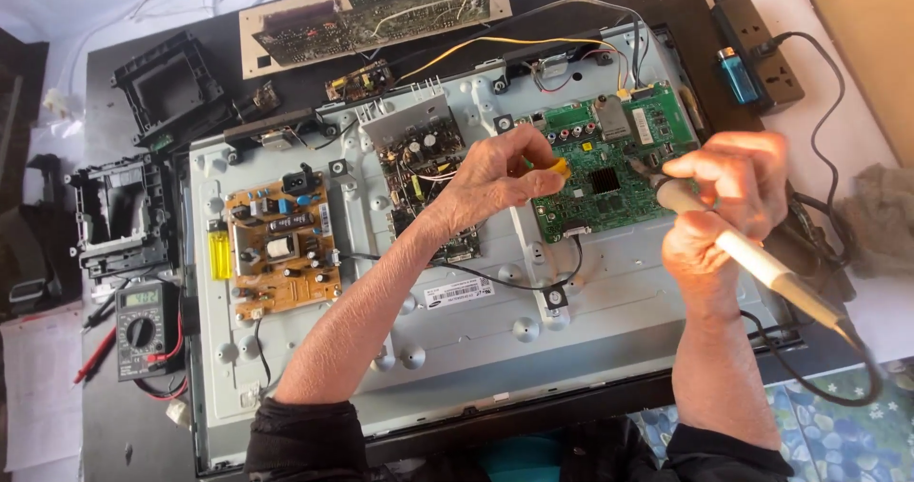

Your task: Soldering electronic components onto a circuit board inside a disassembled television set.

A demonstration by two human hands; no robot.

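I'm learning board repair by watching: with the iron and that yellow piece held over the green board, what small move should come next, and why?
Probably lower the soldering iron tip onto the green board. The right hand holds it angled just above the board, while the left hand pinches the small yellow piece beside it, both off the surface.

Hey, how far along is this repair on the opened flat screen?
Done: the grey metal back panel lies bare, boards exposed. In hand: the right hand holds a cream-handled soldering iron at the green circuit board; the left hand pinches a small yellow piece. Left: no cover is back on.
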